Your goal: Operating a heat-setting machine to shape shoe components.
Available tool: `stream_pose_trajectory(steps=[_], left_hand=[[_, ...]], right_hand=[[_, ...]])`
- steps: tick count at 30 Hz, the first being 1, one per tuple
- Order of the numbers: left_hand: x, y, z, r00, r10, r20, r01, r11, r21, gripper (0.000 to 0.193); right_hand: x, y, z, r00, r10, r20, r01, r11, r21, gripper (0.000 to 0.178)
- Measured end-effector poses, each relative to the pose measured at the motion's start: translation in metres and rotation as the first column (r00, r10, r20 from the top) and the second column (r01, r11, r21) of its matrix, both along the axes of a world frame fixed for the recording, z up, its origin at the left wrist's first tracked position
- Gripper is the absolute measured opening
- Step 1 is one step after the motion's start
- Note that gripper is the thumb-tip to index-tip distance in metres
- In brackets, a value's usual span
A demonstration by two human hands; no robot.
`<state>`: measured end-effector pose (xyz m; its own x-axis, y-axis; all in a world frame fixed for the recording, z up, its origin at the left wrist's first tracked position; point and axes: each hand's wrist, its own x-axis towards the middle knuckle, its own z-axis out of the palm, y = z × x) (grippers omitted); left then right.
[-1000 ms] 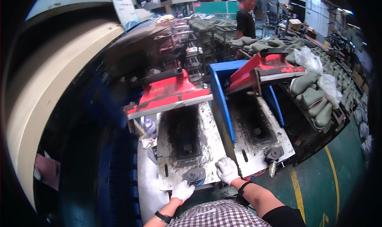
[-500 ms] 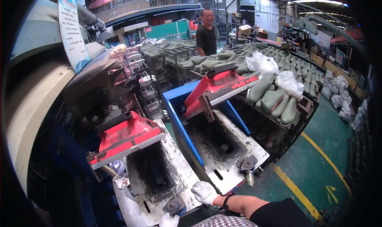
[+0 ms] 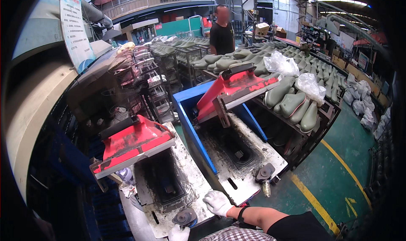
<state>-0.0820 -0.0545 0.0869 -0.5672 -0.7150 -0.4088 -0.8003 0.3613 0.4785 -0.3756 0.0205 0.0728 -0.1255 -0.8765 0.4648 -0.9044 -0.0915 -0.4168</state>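
On the far left of my head view, a red metal lid with a grey lower edge (image 3: pixel 135 141) stands raised above a scuffed, white-coated flat plate (image 3: pixel 194 173). A dark grey, rounded knob-like fitting (image 3: pixel 185 216) sits at that plate's near edge. My white-gloved left hand (image 3: pixel 179 233) is right against it, cut by the lower border; I cannot tell whether its fingers grip. Farther right, my white-gloved right hand (image 3: pixel 218 203) rests at the plate's right edge, fingers curled; I cannot tell whether it grasps anything. Next come a blue metal panel (image 3: pixel 194 133), a second raised red lid (image 3: pixel 230 91), and olive-green moulded shoes (image 3: pixel 292 104) heaped on a rack.
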Motion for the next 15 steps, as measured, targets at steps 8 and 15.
stream_pose_trajectory(steps=[8, 15], left_hand=[[0.0, -0.002, -0.006, 0.999, 0.031, -0.03, -0.03, 0.999, 0.015, 0.053], [0.006, 0.003, -0.024, 0.986, 0.109, -0.123, -0.11, 0.994, -0.001, 0.051]], right_hand=[[-0.003, -0.003, 0.001, 1.0, -0.001, 0.017, 0.001, 1.0, -0.018, 0.013], [-0.002, 0.002, 0.003, 1.0, 0.008, 0.02, -0.009, 1.0, 0.027, 0.017]])
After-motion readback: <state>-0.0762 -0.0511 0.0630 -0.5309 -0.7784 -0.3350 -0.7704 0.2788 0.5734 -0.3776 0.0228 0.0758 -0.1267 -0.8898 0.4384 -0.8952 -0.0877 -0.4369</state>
